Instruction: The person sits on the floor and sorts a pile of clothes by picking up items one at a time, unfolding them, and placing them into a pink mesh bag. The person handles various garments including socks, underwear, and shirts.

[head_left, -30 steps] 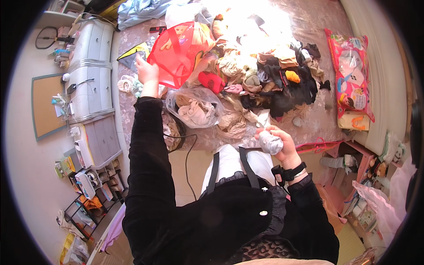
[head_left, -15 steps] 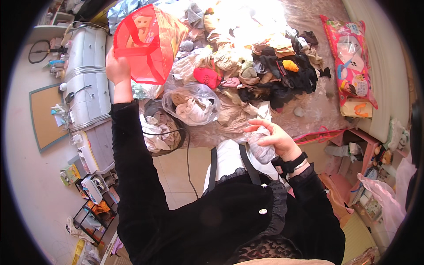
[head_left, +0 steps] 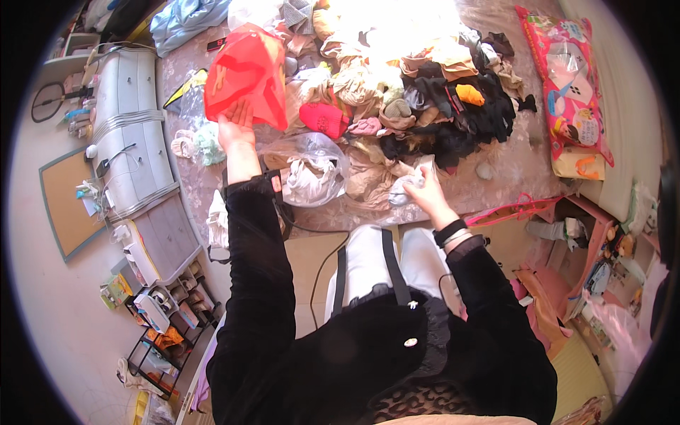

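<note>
My left hand [head_left: 239, 129] is palm up with its fingers stretched out, lying against the lower edge of a red bag [head_left: 248, 78]. The bag stands crumpled on the bed, and its opening is hidden. In my right hand [head_left: 431, 195] is a light grey rolled sock [head_left: 401, 191], pinched at the near edge of the bed. Close by sits a clear plastic bag [head_left: 312, 173] with pale clothing in it. Beyond my hands spreads a heap of socks and small clothes, with a red knitted piece [head_left: 324, 120], a yellow piece [head_left: 469, 95] and black ones [head_left: 489, 117].
The bed cover [head_left: 496, 185] lies under the heap. A pink printed package [head_left: 567, 92] lies at the right. On the left are a grey padded headboard [head_left: 131, 127] and a shelf rack [head_left: 152, 350]. A dark cable [head_left: 322, 265] hangs near my legs.
My left hand has moved right, from gripping the red bag's rim to lying open against it. The bag has shifted right and its mouth has turned away. My right hand moved farther out with the sock.
</note>
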### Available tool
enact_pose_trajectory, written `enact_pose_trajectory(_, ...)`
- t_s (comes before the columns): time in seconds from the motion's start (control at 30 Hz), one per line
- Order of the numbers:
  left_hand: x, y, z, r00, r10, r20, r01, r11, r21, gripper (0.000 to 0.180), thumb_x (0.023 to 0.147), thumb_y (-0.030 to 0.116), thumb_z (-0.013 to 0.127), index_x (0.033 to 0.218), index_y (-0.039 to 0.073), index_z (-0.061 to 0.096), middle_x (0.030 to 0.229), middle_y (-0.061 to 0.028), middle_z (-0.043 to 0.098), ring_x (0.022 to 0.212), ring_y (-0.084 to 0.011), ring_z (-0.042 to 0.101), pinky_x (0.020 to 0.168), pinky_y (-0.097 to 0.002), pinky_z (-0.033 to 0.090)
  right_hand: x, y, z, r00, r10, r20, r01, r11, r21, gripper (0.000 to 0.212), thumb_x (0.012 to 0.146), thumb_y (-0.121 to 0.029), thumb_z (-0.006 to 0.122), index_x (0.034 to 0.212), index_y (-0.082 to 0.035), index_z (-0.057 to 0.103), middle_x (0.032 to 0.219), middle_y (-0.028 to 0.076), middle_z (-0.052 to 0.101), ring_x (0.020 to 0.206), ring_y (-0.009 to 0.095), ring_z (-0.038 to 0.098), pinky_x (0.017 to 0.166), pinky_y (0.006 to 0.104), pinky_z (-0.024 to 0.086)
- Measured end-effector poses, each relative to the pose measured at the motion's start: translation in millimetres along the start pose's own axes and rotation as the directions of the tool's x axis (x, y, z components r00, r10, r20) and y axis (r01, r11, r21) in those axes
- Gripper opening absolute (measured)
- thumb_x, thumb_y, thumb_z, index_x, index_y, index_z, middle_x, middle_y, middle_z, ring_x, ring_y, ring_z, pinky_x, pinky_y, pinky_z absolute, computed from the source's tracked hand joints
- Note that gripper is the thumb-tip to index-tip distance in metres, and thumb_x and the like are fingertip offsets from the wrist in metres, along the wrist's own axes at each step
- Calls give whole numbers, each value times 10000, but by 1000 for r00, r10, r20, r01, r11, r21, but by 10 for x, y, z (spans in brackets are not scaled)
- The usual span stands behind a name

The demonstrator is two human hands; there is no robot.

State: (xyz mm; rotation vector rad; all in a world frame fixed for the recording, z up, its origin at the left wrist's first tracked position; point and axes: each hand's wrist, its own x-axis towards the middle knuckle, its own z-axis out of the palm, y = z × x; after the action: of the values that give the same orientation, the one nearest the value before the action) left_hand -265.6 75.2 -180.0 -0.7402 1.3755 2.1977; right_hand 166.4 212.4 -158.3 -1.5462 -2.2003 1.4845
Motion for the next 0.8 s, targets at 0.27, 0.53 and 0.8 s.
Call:
enact_pose_trajectory(0.27, -438, -288, 6, 892, 80, 444, -211, 944, 253, 299, 963, 236, 515, 1111, -17, 573, 1028, -134, 652, 1058, -234, 602, 963, -373, 454, 1543, -576, 1972, 905, -403, 136, 426, 862, -275, 671, 721, -366, 731, 1210, 35, 508, 1128, 232, 580, 1103, 323, 548, 941, 411, 436)
enact_pose_trajectory(0.53, -520, -419, -126, 770, 51, 636, -446, 756, 480, 202, 924, 174, 579, 931, -9, 663, 920, -87, 676, 802, -116, 611, 696, -254, 461, 1535, -374, 1354, 920, -351, 177, 357, 934, -2, 197, 768, -165, 502, 807, -29, 639, 803, 211, 645, 820, 350, 642, 743, 431, 499)
enact_pose_trajectory(0.8, -729, -1630, 263, 632, -397, 665, -604, 285, 744, 489, 857, 96, 533, 1320, -38, 457, 1129, -159, 631, 980, -189, 622, 820, -288, 497, 2374, -466, 464, 963, -266, -34, 232, 890, -393, 321, 674, -109, 595, 978, -25, 655, 978, 221, 633, 981, 367, 596, 858, 426, 494)
